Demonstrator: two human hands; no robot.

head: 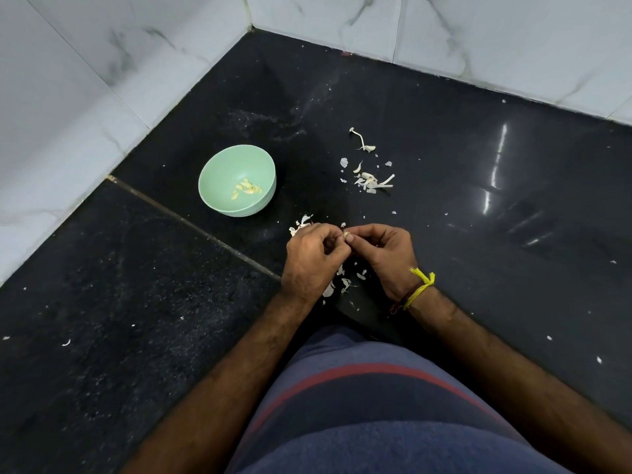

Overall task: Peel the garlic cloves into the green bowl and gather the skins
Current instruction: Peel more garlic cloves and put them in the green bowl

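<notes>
Beyond both hands point(347, 249) pinching one garlic clove point(345, 235), skins point(371, 181) litter the countertop point(478, 206) beside the green bowl point(219, 172).

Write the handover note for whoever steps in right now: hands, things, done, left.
Left hand and right hand: both pinch one clove between them, mid-peel, above the counter.
Bowl: ahead to the left, a few peeled cloves inside.
Skins: scattered ahead of the hands, more under them.
Done: several cloves peeled.
Left: finish this clove, drop it in the bowl, gather the skins.
</notes>
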